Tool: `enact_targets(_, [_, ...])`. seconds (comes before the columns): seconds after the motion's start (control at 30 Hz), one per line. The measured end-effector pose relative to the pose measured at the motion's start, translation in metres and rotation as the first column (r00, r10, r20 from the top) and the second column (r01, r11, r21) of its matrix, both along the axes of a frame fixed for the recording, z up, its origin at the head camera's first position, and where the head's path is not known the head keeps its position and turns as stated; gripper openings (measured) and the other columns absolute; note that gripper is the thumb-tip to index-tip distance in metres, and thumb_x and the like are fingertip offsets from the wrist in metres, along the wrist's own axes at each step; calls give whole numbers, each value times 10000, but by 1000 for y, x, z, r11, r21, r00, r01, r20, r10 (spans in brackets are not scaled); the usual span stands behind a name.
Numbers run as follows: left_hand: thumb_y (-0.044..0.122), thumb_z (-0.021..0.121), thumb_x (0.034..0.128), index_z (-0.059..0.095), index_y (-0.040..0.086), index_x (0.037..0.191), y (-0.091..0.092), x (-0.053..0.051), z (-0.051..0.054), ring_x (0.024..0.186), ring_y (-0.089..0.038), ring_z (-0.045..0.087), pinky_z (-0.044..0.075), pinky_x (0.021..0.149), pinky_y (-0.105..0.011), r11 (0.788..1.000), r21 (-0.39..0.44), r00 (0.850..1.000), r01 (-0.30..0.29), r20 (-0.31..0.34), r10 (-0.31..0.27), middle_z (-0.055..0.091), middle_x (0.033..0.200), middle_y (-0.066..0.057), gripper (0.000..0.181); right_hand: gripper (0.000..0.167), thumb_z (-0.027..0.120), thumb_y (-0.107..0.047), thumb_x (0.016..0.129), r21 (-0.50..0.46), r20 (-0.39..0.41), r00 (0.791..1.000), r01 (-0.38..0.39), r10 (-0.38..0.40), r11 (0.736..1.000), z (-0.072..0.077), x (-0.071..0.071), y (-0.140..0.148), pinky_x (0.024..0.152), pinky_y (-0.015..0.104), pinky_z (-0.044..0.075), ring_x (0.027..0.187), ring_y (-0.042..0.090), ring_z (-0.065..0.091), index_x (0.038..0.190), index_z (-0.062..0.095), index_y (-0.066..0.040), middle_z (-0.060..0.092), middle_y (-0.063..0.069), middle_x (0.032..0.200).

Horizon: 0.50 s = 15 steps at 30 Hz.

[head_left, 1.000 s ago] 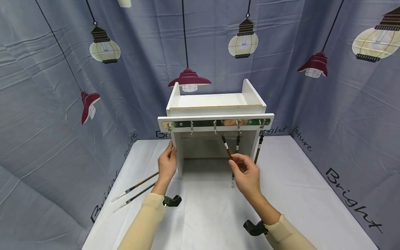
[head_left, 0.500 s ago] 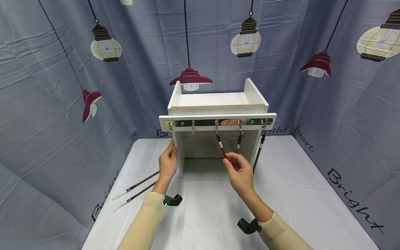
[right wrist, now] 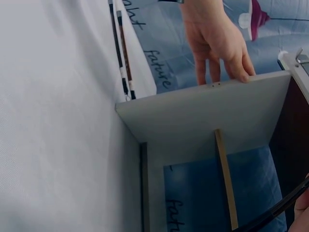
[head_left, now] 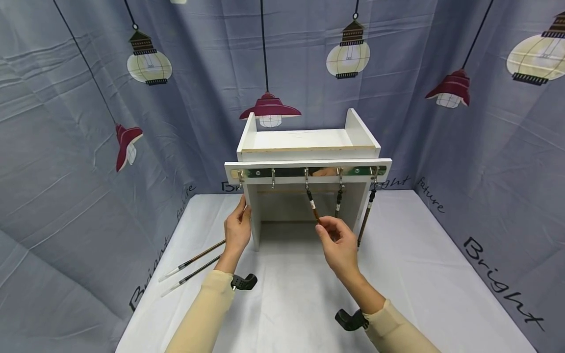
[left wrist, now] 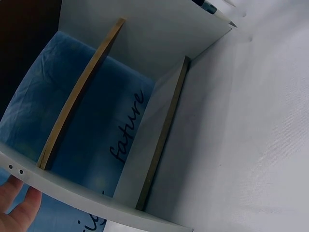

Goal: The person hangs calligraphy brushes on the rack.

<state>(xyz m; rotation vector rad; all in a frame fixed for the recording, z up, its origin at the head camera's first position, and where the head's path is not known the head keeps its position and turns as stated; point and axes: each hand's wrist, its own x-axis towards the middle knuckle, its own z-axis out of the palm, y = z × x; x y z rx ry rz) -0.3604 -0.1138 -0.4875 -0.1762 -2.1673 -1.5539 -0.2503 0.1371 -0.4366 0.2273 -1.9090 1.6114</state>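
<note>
A white wooden shelf rack (head_left: 309,153) has a front rail with several metal hooks. My right hand (head_left: 342,247) pinches a brown-handled calligraphy brush (head_left: 312,206) between thumb and fingers. Its black upper end is at the middle hook (head_left: 306,179); whether the loop is over the hook is too small to tell. My left hand (head_left: 237,233) touches the rack's left side panel (head_left: 252,215), its fingers extended along the outer face, as the right wrist view shows. A second brush (head_left: 339,201) and a third brush (head_left: 366,215) hang from the two right-hand hooks.
Two more brushes lie on the white cloth left of the rack, a brown one (head_left: 194,259) and a darker one (head_left: 192,277). Two left hooks (head_left: 273,179) hold nothing. A grey-blue curtain (head_left: 198,98) printed with lamps surrounds the table.
My right hand has moved left with the brush, bringing its upper end to the middle hook; it then stays nearly still. My left hand remains on the side panel.
</note>
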Motion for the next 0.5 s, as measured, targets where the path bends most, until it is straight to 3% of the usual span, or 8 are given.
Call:
enact_targets(0.17, [258, 557, 1084, 475, 139, 1543, 0, 1, 1, 1311, -308, 614, 537, 1041, -500, 1000, 3, 1000, 4, 5, -4, 490, 1562, -96, 482, 165, 730, 70, 910, 6, 42, 999, 15, -16, 1000, -1, -3, 0, 660, 139, 463, 753, 103, 582, 1073, 709, 53, 693, 181, 918])
enact_targets(0.37, [266, 558, 1083, 473, 147, 1544, 1, 1, 2, 1308, -302, 616, 542, 1035, -497, 1000, 1, 1000, 0, 6, 0, 487, 1563, -90, 484, 182, 748, 27, 915, 12, 81, 996, 37, -38, 999, -26, -23, 4, 649, 135, 442, 755, 119, 571, 1093, 723, -1, 703, 170, 938])
enact_targets(0.5, [259, 563, 1081, 477, 141, 1541, 1, 1, 2, 1318, -302, 608, 537, 1043, -499, 1000, 1, 1000, -1, 8, 1, 495, 1557, -93, 482, 176, 765, -28, 922, 11, 99, 995, 25, -26, 1000, -34, -29, 7, 645, 143, 448, 752, 105, 567, 1091, 735, -64, 712, 114, 940])
